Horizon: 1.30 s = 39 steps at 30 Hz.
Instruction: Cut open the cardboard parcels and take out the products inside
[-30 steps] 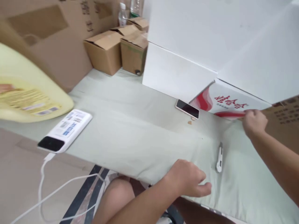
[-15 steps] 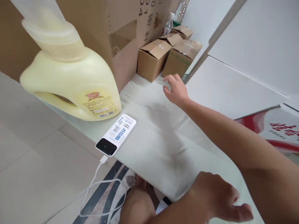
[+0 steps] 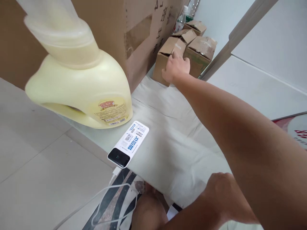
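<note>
My right hand (image 3: 177, 67) is at the front of a small cardboard box (image 3: 160, 68), its thumb apart from its bent fingers; whether it touches the box is unclear. At the lower right, my left hand (image 3: 222, 190) is low over the cloth-covered surface (image 3: 165, 153), its fingers hidden behind my right forearm. A white power bank (image 3: 129, 143) with a black end lies near the surface's edge, a white cable (image 3: 116, 171) at its end. Beside it stands a large pale yellow jug (image 3: 83, 86) with a label.
A big cardboard carton (image 3: 105, 28) stands behind the jug. More small boxes (image 3: 200, 52) and plastic bottles (image 3: 181, 21) are at the back. A white panel (image 3: 271, 76) rises at the right. Tiled floor (image 3: 35, 153) shows at the left, and a bare knee (image 3: 148, 212) below.
My right hand has moved forward to the small box. My left hand's fingers have passed out of sight behind my right forearm. The view has shifted slightly.
</note>
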{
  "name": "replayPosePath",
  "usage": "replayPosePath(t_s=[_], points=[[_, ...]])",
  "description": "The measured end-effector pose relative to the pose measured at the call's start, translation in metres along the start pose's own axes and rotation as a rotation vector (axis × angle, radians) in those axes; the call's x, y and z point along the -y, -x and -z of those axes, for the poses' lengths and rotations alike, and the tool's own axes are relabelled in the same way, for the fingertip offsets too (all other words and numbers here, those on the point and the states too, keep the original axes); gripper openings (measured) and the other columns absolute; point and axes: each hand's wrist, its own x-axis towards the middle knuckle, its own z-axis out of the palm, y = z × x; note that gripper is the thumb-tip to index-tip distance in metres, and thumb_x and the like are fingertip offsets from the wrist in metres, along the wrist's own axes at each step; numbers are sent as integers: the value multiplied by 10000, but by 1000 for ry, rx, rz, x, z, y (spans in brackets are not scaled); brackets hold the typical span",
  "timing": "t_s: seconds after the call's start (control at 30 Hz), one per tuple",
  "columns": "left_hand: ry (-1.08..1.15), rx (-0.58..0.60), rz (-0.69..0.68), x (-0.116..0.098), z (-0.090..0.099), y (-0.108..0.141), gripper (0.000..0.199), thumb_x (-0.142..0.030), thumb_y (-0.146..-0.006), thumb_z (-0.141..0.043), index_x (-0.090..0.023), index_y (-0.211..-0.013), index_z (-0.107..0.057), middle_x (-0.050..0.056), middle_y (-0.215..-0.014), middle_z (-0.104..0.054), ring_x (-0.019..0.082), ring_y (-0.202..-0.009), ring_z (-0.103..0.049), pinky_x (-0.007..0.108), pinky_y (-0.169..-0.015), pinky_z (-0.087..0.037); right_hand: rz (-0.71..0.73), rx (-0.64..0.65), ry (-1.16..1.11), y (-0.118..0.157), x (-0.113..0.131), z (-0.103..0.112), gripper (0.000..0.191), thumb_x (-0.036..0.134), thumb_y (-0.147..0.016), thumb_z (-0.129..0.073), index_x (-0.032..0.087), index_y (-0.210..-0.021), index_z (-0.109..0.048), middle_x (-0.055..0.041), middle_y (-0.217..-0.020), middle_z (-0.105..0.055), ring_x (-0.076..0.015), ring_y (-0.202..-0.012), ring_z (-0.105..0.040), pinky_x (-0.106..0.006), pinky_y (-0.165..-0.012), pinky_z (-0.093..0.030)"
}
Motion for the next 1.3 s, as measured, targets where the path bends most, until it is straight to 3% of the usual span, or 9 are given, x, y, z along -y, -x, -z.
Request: replayPosePath(t_s=[0.17,0.4,0.5,0.57,0.63,0.77,1.03,1.2,1.3], points=[[-46,-45,28,-17,12,8,463,-390,-771,-699,-193,-538,-350,-60,-483,-368,94,-494,-339,269,-575,-324,176,21,52,64,-27,19,649,398,-925,-489,38,-1464,-452,-276,-1571,-412,-408,-1459,-418,-631,-1210,-254],[-193,-1181,-405,-18,47,28,208,-305,-918,-478,-232,-724,-477,24,-719,-536,195,-751,-535,351,-740,-435,258,-153,2,267,-118,64,583,361,-955,-454,150,-1498,-462,-229,-1613,-438,-333,-1475,-468,-598,-1207,-290],[-165,-1454,-426,-19,70,39,156,-371,-923,-549,-223,-952,-588,75,-1001,-575,235,-989,-575,401,-934,-476,109,-254,-122,378,-173,79,458,359,-932,-543,212,-1361,-610,-188,-1551,-526,-343,-1413,-536,-573,-1172,-358],[-62,-1240,-289,-22,77,40,217,-392,-909,-564,-232,-1052,-604,87,-1126,-598,258,-1138,-568,433,-1051,-449,-119,-312,-331,445,-200,82,357,382,-925,-558,251,-1229,-691,-145,-1532,-550,-339,-1404,-543,-566,-1148,-401],[22,-790,-155,-27,72,34,316,-415,-884,-595,-252,-1154,-608,86,-1218,-619,273,-1206,-566,440,-1083,-447,-363,-418,-686,495,-214,81,328,455,-899,-561,261,-1111,-718,-114,-1489,-583,-336,-1384,-556,-578,-1140,-414],[146,-159,-23,-32,33,11,477,-420,-811,-688,-275,-1249,-568,79,-1236,-617,252,-1038,-628,365,-868,-546,-757,-649,-1064,536,-212,82,310,533,-852,-602,225,-826,-637,-86,-1348,-662,-320,-1308,-596,-573,-1141,-401],[217,-331,-73,-21,-32,-26,439,-405,-675,-769,-262,-1060,-613,58,-1186,-615,243,-986,-610,334,-756,-531,-1065,-602,-995,549,-231,123,244,436,-820,-674,221,-935,-664,-91,-1108,-742,-233,-1011,-708,-371,-804,-581],[223,-387,-85,-23,-51,-26,464,-449,-628,-821,-263,-1013,-639,63,-1191,-626,269,-1073,-598,366,-848,-520,-973,-616,-843,570,-243,129,250,373,-848,-642,211,-952,-801,-130,-1207,-723,-257,-1091,-714,-345,-700,-632],[245,-416,-109,-26,-59,-25,449,-431,-599,-840,-254,-969,-655,63,-1170,-648,257,-1079,-592,351,-882,-501,-873,-655,-784,577,-244,129,259,311,-877,-613,229,-1016,-816,-110,-1239,-726,-234,-1079,-724,-391,-850,-652]])
